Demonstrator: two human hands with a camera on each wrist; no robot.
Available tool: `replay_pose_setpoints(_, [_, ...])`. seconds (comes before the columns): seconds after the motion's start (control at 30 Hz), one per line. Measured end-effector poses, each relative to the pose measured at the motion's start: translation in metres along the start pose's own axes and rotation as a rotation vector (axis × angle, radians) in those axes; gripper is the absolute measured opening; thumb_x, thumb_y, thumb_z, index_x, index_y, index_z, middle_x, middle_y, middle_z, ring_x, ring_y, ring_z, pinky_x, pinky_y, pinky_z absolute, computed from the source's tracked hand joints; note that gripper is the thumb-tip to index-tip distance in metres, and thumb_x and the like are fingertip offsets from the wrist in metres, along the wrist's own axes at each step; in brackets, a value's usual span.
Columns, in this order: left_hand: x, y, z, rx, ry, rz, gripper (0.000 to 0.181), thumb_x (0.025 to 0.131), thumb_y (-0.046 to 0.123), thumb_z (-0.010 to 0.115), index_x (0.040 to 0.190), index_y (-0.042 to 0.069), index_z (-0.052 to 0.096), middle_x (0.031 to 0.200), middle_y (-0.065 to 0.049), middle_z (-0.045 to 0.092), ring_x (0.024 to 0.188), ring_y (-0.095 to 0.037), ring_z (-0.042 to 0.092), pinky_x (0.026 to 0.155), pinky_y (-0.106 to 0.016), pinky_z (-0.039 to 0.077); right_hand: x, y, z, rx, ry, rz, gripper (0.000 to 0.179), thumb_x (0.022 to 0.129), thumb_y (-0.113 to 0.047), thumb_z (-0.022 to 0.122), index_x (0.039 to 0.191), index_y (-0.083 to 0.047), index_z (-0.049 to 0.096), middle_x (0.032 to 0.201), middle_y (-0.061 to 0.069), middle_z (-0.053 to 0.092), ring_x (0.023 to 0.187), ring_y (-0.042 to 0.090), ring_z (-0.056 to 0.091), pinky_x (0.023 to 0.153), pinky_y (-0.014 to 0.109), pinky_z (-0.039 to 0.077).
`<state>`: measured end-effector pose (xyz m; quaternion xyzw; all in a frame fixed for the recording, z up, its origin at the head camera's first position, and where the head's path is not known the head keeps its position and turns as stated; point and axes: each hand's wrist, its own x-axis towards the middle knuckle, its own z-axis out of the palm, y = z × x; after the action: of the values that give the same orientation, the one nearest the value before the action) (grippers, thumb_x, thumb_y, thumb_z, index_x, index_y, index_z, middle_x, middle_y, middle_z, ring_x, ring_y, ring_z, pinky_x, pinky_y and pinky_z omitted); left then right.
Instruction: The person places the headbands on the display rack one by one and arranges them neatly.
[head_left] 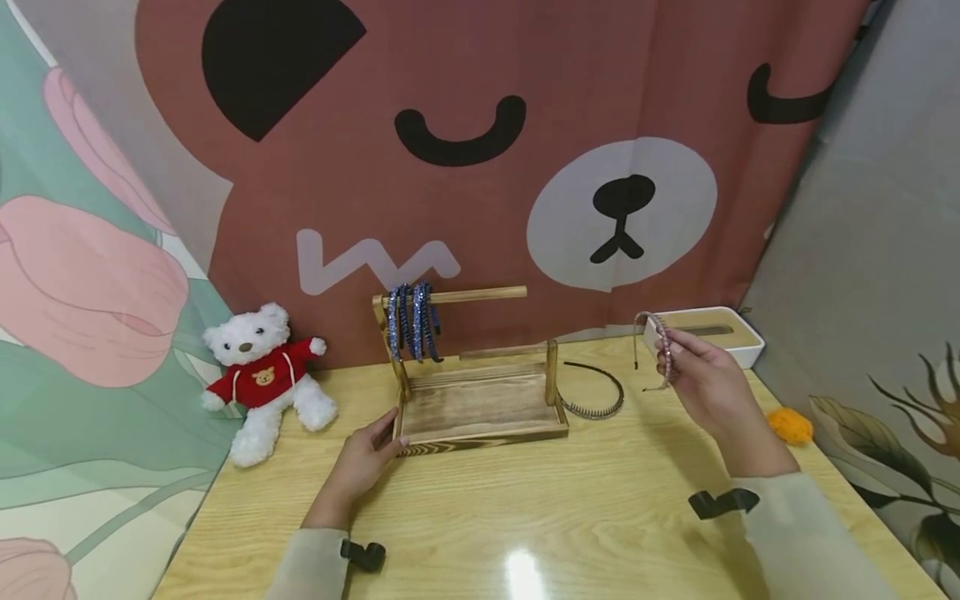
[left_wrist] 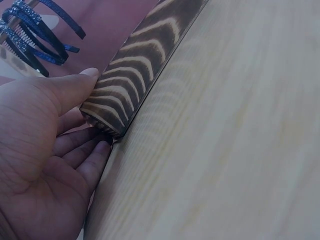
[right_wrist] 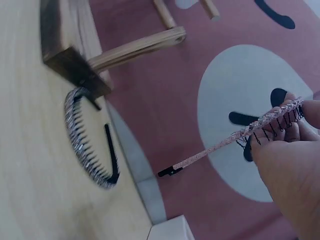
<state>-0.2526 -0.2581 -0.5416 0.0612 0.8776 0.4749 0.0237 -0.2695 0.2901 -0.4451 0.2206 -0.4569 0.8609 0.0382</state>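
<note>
My left hand (head_left: 365, 457) holds the front left corner of a wooden display rack (head_left: 487, 443), its thumb on the dark striped front edge (left_wrist: 132, 75) and its fingers around the end. Several glittery blue headbands (head_left: 418, 323) hang at the left part of the rack's upper bar (head_left: 480, 295). To the right, raised over the table, my right hand (head_left: 708, 379) pinches a pink sparkly headband (right_wrist: 225, 145) with black comb teeth. Another headband (head_left: 600, 412), silvery with black ends, lies on the table beside the rack's right end.
A white teddy bear in a red sweater (head_left: 264, 377) sits at the left of the table (head_left: 480, 517). Behind my right hand stands a white-rimmed box (head_left: 750, 343). An orange, crumpled-looking item (head_left: 791, 426) lies near the right edge. A bear-printed curtain (head_left: 465, 200) hangs at the back.
</note>
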Motion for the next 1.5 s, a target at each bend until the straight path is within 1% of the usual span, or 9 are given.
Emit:
replay_pose_setpoints(0.2, [0.0, -0.001, -0.001, -0.009, -0.002, -0.008, 0.07, 0.11, 0.022, 0.069, 0.17, 0.005, 0.038, 0.173, -0.019, 0.04, 0.156, -0.037, 0.046, 0.122, -0.047, 0.047, 0.015, 0.001, 0.015, -0.032, 0.076, -0.083, 0.031, 0.112, 0.006, 0.05, 0.135, 0.01, 0.071, 0.115, 0.009, 0.078, 0.093, 0.013, 0.069, 0.076, 0.021, 0.061])
replay_pose_setpoints(0.4, [0.0, 0.0, -0.001, -0.005, -0.001, -0.004, 0.069, 0.11, 0.023, 0.069, 0.17, 0.005, 0.038, 0.171, -0.02, 0.042, 0.156, -0.037, 0.046, 0.122, -0.047, 0.047, 0.027, 0.001, 0.027, -0.015, 0.113, -0.085, 0.03, 0.112, 0.004, 0.052, 0.131, 0.002, 0.075, 0.108, 0.008, 0.075, 0.089, 0.013, 0.068, 0.072, 0.021, 0.059])
replay_pose_setpoints(0.53, [-0.001, 0.0, -0.001, -0.008, 0.001, -0.003, 0.069, 0.11, 0.023, 0.069, 0.169, 0.005, 0.039, 0.17, -0.021, 0.043, 0.155, -0.037, 0.047, 0.122, -0.047, 0.047, 0.036, 0.003, 0.035, -0.059, 0.157, -0.084, 0.027, 0.112, -0.001, 0.057, 0.13, -0.003, 0.077, 0.105, 0.004, 0.073, 0.086, 0.011, 0.065, 0.071, 0.02, 0.057])
replay_pose_setpoints(0.63, [-0.001, 0.0, -0.001, -0.021, 0.0, -0.005, 0.069, 0.11, 0.023, 0.07, 0.169, 0.005, 0.039, 0.17, -0.021, 0.043, 0.155, -0.037, 0.047, 0.122, -0.047, 0.047, 0.046, 0.007, 0.043, -0.076, 0.207, -0.088, 0.023, 0.11, -0.004, 0.061, 0.126, -0.005, 0.078, 0.105, 0.003, 0.072, 0.085, 0.01, 0.063, 0.072, 0.019, 0.056])
replay_pose_setpoints(0.73, [-0.001, 0.0, -0.001, -0.03, 0.0, -0.002, 0.069, 0.11, 0.023, 0.07, 0.169, 0.005, 0.039, 0.171, -0.021, 0.042, 0.156, -0.038, 0.046, 0.121, -0.048, 0.047, 0.059, 0.012, 0.053, -0.068, 0.234, -0.091, 0.02, 0.11, -0.006, 0.063, 0.123, -0.006, 0.078, 0.106, 0.003, 0.072, 0.085, 0.01, 0.062, 0.071, 0.019, 0.055])
replay_pose_setpoints(0.93, [0.0, -0.001, -0.001, -0.03, -0.005, -0.005, 0.069, 0.11, 0.021, 0.069, 0.169, 0.005, 0.039, 0.172, -0.019, 0.041, 0.157, -0.036, 0.045, 0.122, -0.046, 0.046, 0.087, 0.024, 0.081, -0.024, 0.244, -0.046, 0.021, 0.111, -0.005, 0.06, 0.116, -0.011, 0.08, 0.106, 0.001, 0.07, 0.087, 0.009, 0.061, 0.072, 0.018, 0.056])
replay_pose_setpoints(1.2, [0.001, -0.002, -0.001, -0.011, 0.01, 0.011, 0.069, 0.109, 0.021, 0.07, 0.168, 0.003, 0.039, 0.168, -0.022, 0.046, 0.154, -0.037, 0.048, 0.121, -0.047, 0.048, 0.122, 0.05, 0.124, 0.005, 0.224, 0.031, 0.023, 0.112, -0.002, 0.058, 0.11, -0.014, 0.078, 0.105, 0.0, 0.069, 0.086, 0.008, 0.06, 0.073, 0.018, 0.054])
replay_pose_setpoints(1.4, [0.001, 0.0, 0.0, -0.014, 0.007, 0.009, 0.068, 0.109, 0.02, 0.07, 0.168, 0.004, 0.04, 0.168, -0.021, 0.046, 0.154, -0.036, 0.049, 0.121, -0.044, 0.048, 0.133, 0.072, 0.15, 0.023, 0.241, 0.069, 0.021, 0.112, -0.002, 0.058, 0.11, -0.014, 0.076, 0.102, -0.001, 0.068, 0.086, 0.01, 0.06, 0.071, 0.019, 0.052])
replay_pose_setpoints(1.5, [0.001, 0.0, 0.0, -0.022, 0.006, 0.002, 0.068, 0.109, 0.021, 0.071, 0.168, 0.004, 0.04, 0.168, -0.021, 0.047, 0.154, -0.035, 0.049, 0.121, -0.043, 0.048, 0.135, 0.083, 0.164, 0.002, 0.239, 0.091, 0.018, 0.112, -0.004, 0.058, 0.116, -0.012, 0.073, 0.103, -0.001, 0.067, 0.089, 0.01, 0.06, 0.072, 0.02, 0.052])
